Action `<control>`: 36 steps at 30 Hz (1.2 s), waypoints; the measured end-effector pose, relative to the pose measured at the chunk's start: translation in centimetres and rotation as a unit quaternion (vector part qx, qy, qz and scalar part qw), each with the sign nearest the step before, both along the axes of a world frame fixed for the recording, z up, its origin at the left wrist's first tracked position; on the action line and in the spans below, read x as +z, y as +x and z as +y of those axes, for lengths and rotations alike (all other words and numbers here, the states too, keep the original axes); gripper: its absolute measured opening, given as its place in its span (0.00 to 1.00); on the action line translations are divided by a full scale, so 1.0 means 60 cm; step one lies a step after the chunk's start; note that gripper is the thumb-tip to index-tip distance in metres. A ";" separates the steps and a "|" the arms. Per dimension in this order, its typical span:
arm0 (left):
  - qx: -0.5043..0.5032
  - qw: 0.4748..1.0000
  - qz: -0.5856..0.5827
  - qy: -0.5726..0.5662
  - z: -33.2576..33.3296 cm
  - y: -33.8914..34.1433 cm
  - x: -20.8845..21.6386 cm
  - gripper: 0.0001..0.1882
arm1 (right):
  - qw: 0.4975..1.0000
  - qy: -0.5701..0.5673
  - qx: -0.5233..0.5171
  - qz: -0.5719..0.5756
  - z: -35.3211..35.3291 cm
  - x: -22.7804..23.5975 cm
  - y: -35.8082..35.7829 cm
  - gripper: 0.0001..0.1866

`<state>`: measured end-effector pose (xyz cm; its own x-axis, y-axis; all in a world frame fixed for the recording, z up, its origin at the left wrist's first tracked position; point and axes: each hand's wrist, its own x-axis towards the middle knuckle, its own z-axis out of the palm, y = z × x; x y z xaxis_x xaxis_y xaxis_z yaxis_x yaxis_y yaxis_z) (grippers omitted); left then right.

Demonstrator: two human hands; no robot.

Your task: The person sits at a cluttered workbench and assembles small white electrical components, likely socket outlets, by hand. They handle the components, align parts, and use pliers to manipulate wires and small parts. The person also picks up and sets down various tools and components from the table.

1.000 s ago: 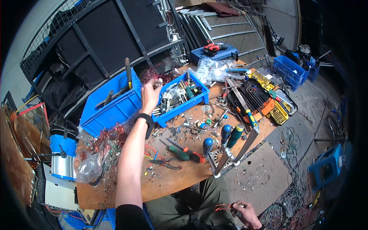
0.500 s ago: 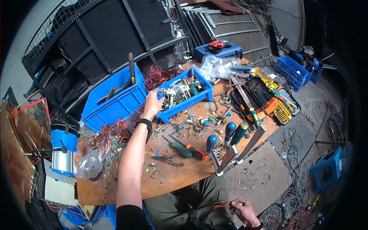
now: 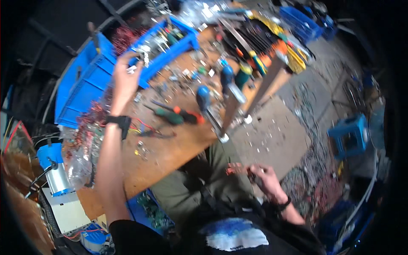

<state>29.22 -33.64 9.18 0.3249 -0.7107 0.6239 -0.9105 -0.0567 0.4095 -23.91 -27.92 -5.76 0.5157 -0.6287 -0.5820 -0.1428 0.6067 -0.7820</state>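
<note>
Motion blurs this moment. My left hand (image 3: pixel 124 78) is at the near left end of a shallow blue tray (image 3: pixel 174 53), its fingers bent around a small pale piece (image 3: pixel 132 69) that I cannot make out. Metal parts and green-handled pieces fill the tray. Low over my right thigh, my right hand (image 3: pixel 264 178) is closed on a small bundle of copper-coloured wire (image 3: pixel 236 169), whose loose end sticks out to the left. Between the hands, green-handled and orange-handled screwdrivers (image 3: pixel 170 115) and pliers (image 3: pixel 157 134) lie on the wooden table (image 3: pixel 170 155).
A deep blue bin (image 3: pixel 83 85) stands left of the tray, with reddish wire (image 3: pixel 125 38) behind. Blue-handled tools stand in a metal holder (image 3: pixel 221 127) at the table's edge. Hex keys in a case (image 3: pixel 255 36) lie beyond. Cable heaps (image 3: pixel 306 131) cover the floor at right.
The view has tipped down and swung right, so the table sits higher and further left. My left hand has drawn slightly back at the tray's end. My right hand still holds the wire.
</note>
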 end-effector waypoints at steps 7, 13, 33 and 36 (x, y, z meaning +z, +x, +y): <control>-0.066 0.964 0.252 0.054 0.248 -0.276 -0.035 0.15 | 0.993 0.010 -0.018 -0.113 -0.005 0.045 0.038 0.12; -0.218 0.962 0.114 0.118 0.351 -0.412 -0.088 0.19 | 0.992 -0.023 0.060 -0.110 0.029 0.072 0.101 0.14; -0.189 0.949 0.101 0.232 0.498 -0.387 -0.161 0.19 | 0.986 -0.028 0.115 -0.120 0.122 0.061 0.173 0.08; -0.187 0.957 0.104 0.198 0.514 -0.384 -0.157 0.19 | 0.985 -0.018 0.124 -0.123 0.135 0.069 0.185 0.07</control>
